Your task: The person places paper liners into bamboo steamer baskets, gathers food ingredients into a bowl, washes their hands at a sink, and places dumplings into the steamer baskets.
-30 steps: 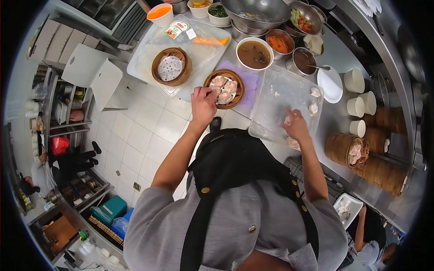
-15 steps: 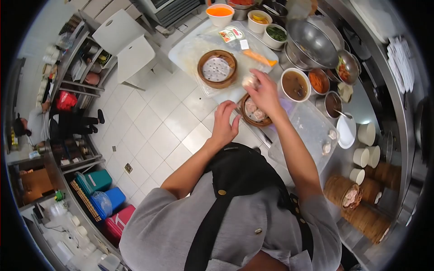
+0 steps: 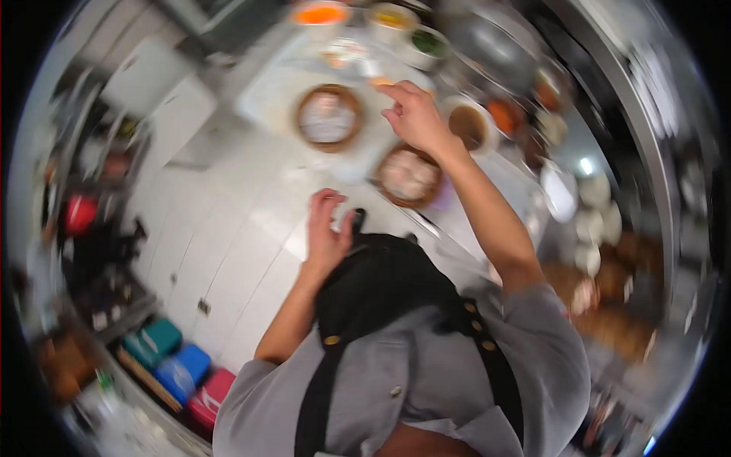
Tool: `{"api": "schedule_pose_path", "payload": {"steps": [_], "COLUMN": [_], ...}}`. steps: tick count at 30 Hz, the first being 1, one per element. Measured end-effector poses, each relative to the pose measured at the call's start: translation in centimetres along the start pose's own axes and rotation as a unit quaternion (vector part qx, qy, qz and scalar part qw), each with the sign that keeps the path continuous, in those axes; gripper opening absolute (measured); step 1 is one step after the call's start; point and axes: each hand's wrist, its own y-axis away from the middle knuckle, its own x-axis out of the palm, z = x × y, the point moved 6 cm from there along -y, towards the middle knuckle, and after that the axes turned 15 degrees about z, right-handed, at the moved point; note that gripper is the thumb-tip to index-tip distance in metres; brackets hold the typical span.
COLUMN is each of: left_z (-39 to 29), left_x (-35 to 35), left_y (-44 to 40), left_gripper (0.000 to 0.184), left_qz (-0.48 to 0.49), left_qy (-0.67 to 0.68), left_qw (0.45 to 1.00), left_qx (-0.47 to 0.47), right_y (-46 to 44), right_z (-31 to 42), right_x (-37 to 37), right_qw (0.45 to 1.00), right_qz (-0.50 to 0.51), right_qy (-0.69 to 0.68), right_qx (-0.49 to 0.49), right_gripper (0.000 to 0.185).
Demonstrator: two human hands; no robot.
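My right hand [image 3: 417,118] hovers over the counter between two round bamboo steamers, index finger stretched out and thumb apart, with nothing visible in it. Just below it, the nearer steamer [image 3: 383,196] holds several pale dumplings [image 3: 409,175]. The farther steamer [image 3: 301,137], lined with a perforated white sheet, has a dumpling [image 3: 327,105] near its back rim. My left hand [image 3: 329,228] hangs off the counter's edge, in front of my apron, its fingers loosely bent and apart around nothing. Motion blurs the view.
Behind the steamers stand bowls of orange [image 3: 321,15], yellow and green ingredients. A brown liquid bowl [image 3: 495,135] and a large metal bowl [image 3: 495,49] are to the right. Stacked steamers [image 3: 609,331] sit lower right; a white chair [image 3: 179,114] stands left.
The dumpling from my right hand now lies in the farther steamer. That hand has moved left and opened; my left hand has drawn back from the nearer steamer. The whole view has shifted.
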Motion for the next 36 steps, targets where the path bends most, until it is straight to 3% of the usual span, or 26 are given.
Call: {"api": "schedule_pose_path", "payload": {"steps": [2,4,7,10,13,16,20,22,24,26,28,30,31,32,33,34,35,36], "left_z": [-2.0,-5.2,-10.1,-12.2,-14.5,-14.8,-17.1,-18.1,-19.1,-18.8,-18.8,-16.9,-14.0,-14.0,-13.8,-17.2,-15.3,-15.7], "left_x": [3.5,8.3,16.4,24.5,29.6,32.7,33.5,35.0,36.9,38.8,39.5,41.1,43.7,43.3,43.8,39.3,41.2,40.6], "left_y": [-1.4,-2.6,-2.5,-0.1,3.1,4.8,4.9,5.6,5.7,5.4,5.3,5.0,5.2,5.2,4.8,4.2,4.4,4.2], "left_gripper": [0.031,0.035,0.043,0.049,0.053,0.058,0.062,0.059,0.056,0.039,0.031,0.016,0.025,0.027,0.03,0.028,0.03,0.031], "left_qz": [0.139,0.249,0.391,0.521,0.525,0.547,0.476,0.489,0.499,0.539,0.535,0.53,0.545,0.57,0.51,0.507,0.505,0.553], "left_qy": [0.119,0.107,0.067,-0.054,-0.131,-0.163,-0.134,-0.138,-0.139,-0.181,-0.197,-0.155,-0.037,0.061,-0.048,-0.005,0.005,-0.064], "left_qw": [0.982,0.961,0.898,0.828,0.819,0.815,0.864,0.853,0.842,0.815,0.813,0.824,0.834,0.819,0.852,0.852,0.856,0.827], "left_qx": [-0.037,0.058,0.188,0.201,0.192,0.102,0.09,0.118,0.152,0.113,0.118,0.128,0.082,0.008,0.111,0.129,0.107,0.08], "right_y": [8.6,17.9,31.1,39.2,42.7,43.3,45.0,47.4,48.2,48.1,47.1,46.8,46.3,46.1,45.5,45.4,45.4,44.9], "right_z": [-3.4,-6.3,-8.8,-8.4,-8.2,-7.8,-8.7,-9.5,-9.3,-10.6,-10.2,-12.2,-11.8,-12.0,-11.6,-11.8,-12.1,-11.9], "right_x": [-4.9,-5.7,-3.6,-0.3,1.0,1.5,-2.9,-1.7,-0.6,0.9,0.6,1.5,0.9,1.1,1.1,1.3,1.5,1.8], "right_qw": [0.996,0.955,0.907,0.931,0.945,0.959,0.973,0.928,0.946,0.936,0.949,0.926,0.949,0.93,0.924,0.92,0.907,0.912], "right_qz": [0.025,0.247,0.323,0.295,0.269,0.223,0.164,0.278,0.245,0.27,0.264,0.313,0.234,0.266,0.285,0.271,0.309,0.311], "right_qy": [0.034,-0.019,-0.086,-0.055,-0.065,-0.095,-0.059,-0.086,-0.058,-0.026,0.023,-0.049,-0.079,-0.093,-0.089,-0.132,-0.091,-0.122], "right_qx": [0.084,0.166,0.257,0.208,0.175,0.144,0.149,0.232,0.207,0.224,0.172,0.207,0.196,0.235,0.238,0.251,0.271,0.237], "right_gripper": [0.032,0.035,0.038,0.047,0.051,0.049,0.047,0.046,0.043,0.038,0.031,0.022,0.017,0.019,0.023,0.027,0.03,0.032]}}
